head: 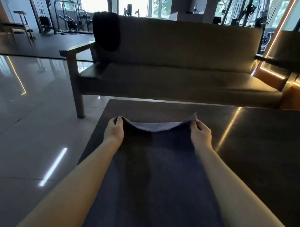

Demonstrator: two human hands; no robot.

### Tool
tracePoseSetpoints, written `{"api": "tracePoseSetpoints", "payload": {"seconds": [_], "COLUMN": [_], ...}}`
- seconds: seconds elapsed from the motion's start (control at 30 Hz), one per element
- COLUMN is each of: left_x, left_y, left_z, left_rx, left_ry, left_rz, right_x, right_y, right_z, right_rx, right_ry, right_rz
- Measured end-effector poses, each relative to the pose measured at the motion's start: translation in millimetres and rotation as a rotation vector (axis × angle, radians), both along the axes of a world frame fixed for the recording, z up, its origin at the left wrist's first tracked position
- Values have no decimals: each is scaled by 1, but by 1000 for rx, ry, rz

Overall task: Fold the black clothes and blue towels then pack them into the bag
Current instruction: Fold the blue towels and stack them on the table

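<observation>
1. Step in hand: folding a blue towel (157, 178); it lies lengthwise on the bench (261, 142), its near end running out of view toward the person and its far edge lifted off the bench.
2. Left hand (114, 130) pinches the far-left corner, fingers (120, 120) curled round the hem; right hand (201, 134) pinches the far-right corner the same way; the edge sags between them, paler underside showing.
3. Next move, as I judge it: carry the lifted edge back toward the bench's near side; keep both corners level so the hems meet; then smooth flat.
4. Beyond the bench's far edge: a sofa (188, 49); a black garment (106, 30) hangs over its back, past the bench's far-left corner; probably due for folding later.
5. In the way: the bench itself stands between person and garment; fetching it likely means stepping round.
6. Bag not in view; gym machines (72, 14) far beyond the bench.
</observation>
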State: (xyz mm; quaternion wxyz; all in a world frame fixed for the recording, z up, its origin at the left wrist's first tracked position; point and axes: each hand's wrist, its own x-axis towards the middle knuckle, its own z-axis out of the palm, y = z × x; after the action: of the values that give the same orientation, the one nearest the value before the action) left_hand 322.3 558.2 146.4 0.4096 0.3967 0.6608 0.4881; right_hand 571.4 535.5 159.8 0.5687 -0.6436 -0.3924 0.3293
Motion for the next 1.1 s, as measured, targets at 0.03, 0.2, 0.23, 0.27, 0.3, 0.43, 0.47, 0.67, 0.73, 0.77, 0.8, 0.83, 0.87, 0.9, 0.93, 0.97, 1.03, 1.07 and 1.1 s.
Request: {"api": "tracePoseSetpoints", "payload": {"seconds": [0.03,0.2,0.23,0.27,0.3,0.43,0.47,0.67,0.73,0.77,0.8,0.83,0.87,0.9,0.93,0.97,1.03,1.07,1.1], "left_x": [0,-5,-6,-6,-7,-11,-11,-16,-19,-20,-19,-18,-17,-15,-13,-12,-12,-11,-11], "left_y": [1,-1,-2,-5,-6,-13,-16,-50,-68,-79,-92,-107,-123,-138,-152,-165,-185,-194,-203], "left_z": [-1,-5,-7,-7,-10,-21,-21,-16,-11,-9,-7,-7,-8,-8,-9,-9,-8,-6,-3], "left_rx": [1,38,45,59,76,191,188,-3,-37,-37,-22,2,27,34,19,-7,-44,-54,-61], "left_ry": [39,260,315,391,476,773,850,1170,1176,1176,1173,1166,1160,1158,1162,1169,1173,1174,1185], "left_rz": [5,-13,-29,-60,-97,-251,-307,-522,-542,-548,-549,-547,-549,-566,-596,-624,-631,-624,-619], "right_x": [-1,-4,-4,-4,-3,0,1,6,3,2,0,-2,-5,-6,-8,-9,-10,-9,-8], "right_y": [2,2,2,3,4,-4,-9,-36,-53,-63,-75,-87,-101,-115,-129,-143,-169,-182,-194], "right_z": [-6,-24,-26,-27,-28,-31,-33,-36,-30,-27,-24,-22,-21,-19,-17,-16,-12,-11,-9], "right_rx": [-17,-13,-13,-13,-9,14,10,-151,-223,-237,-248,-260,-274,-288,-308,-330,-363,-377,-387], "right_ry": [-12,-59,-74,-93,-120,-347,-426,-961,-961,-948,-938,-932,-924,-923,-926,-933,-941,-935,-927], "right_rz": [13,-2,-27,-56,-82,-74,-41,277,329,346,360,367,370,376,388,403,419,419,414]}}
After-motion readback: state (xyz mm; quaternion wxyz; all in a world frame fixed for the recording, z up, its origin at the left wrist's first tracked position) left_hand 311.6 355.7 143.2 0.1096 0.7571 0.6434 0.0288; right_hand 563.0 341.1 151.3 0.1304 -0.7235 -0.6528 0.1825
